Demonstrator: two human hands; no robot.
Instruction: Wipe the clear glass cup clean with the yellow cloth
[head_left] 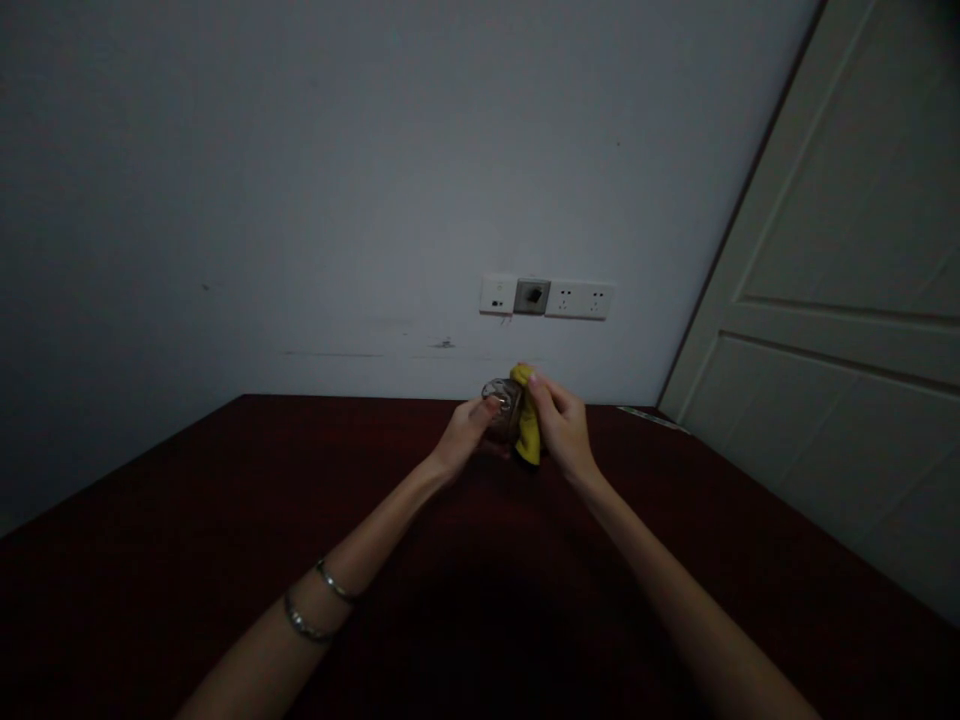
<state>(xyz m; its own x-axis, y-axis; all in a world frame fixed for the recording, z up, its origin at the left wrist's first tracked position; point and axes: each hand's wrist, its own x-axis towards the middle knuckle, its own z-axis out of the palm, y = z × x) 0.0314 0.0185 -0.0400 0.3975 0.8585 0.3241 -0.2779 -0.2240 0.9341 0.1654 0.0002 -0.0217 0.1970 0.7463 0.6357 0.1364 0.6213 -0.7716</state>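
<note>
My left hand is closed around a small see-through glass vessel, perhaps a cup or jar, with light patterned lines near its top. A yellow cloth with a dark lower edge lies against the vessel's right side. Thumb and fingers of my right hand pinch this cloth near its upper end. Both hands meet over the far part of the dark red tabletop. My left fingers are partly hidden behind the vessel, and the dim light blurs its exact shape.
The dark red table reaches back to a pale wall with scuff marks. Wall sockets and switches sit just above the hands. A white panelled door stands at the right, near a thin flat strip on the table's back corner.
</note>
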